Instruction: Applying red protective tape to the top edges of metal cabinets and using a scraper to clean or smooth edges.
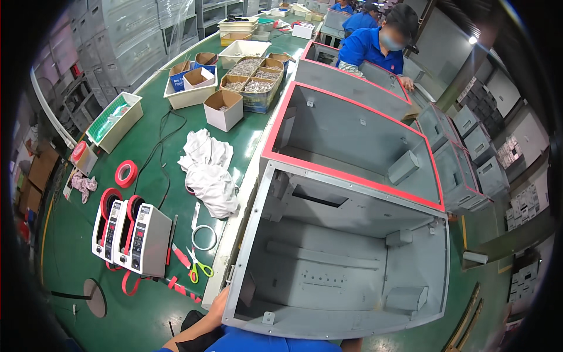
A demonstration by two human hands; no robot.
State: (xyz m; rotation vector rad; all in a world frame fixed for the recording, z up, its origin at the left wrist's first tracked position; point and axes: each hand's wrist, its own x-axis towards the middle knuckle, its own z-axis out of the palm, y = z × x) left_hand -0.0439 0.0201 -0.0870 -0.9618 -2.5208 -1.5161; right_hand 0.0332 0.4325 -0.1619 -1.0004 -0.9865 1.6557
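A large grey metal box (pixel 328 249) stands directly in front of my body, its open side facing up toward me. Its inside shows a rectangular cutout, a row of small holes, brackets and screw tabs. My left hand (pixel 219 306) grips the box's near left side, with most of its fingers hidden behind the metal. Below the near edge of the box a bit of my right arm (pixel 352 345) shows; the right hand itself is hidden by the box. Touching the far side is a second grey box (pixel 358 126), its rim covered in red tape.
Left, the green table (pixel 76 217) bears two tape dispensers (pixel 141 240), a red tape roll (pixel 126 173), green-handled scissors (pixel 200 267), a red knife (pixel 180 256), white cloth (pixel 208 170) and bins of small parts (pixel 256 85). A co-worker (pixel 375 47) handles another box farther along.
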